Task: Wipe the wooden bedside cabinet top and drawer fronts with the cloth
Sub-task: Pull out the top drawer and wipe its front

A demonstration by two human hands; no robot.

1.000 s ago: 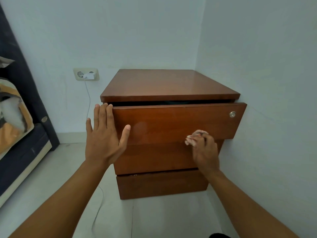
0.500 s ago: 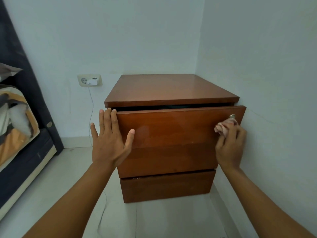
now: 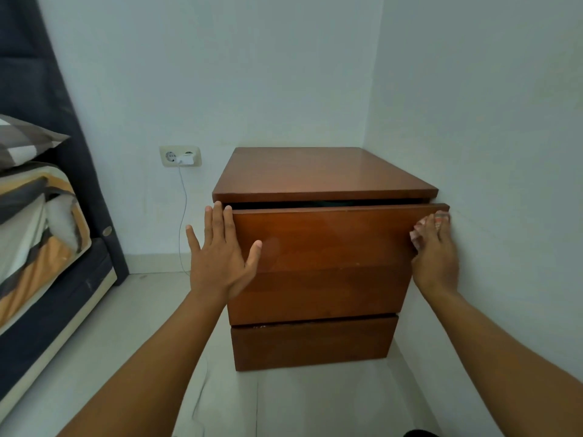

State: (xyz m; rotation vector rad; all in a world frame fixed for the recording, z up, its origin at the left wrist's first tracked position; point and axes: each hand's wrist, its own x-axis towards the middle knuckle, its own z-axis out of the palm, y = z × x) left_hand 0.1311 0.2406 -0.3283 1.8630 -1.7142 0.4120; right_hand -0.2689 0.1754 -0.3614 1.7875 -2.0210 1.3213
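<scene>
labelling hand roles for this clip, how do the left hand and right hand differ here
The left hand is flat with straight, spread fingers and holds nothing; the right hand curls around the cloth. The left hand sits at the left end of the top drawer front, the right hand at its right end. Both show their backs.

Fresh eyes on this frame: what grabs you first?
The wooden bedside cabinet fills the room corner, its top drawer front standing slightly out. The left hand lies flat, fingers straight, at that drawer's left end, while the right hand holds a bunched cloth against its right end. A bed edges in at far left.
</scene>
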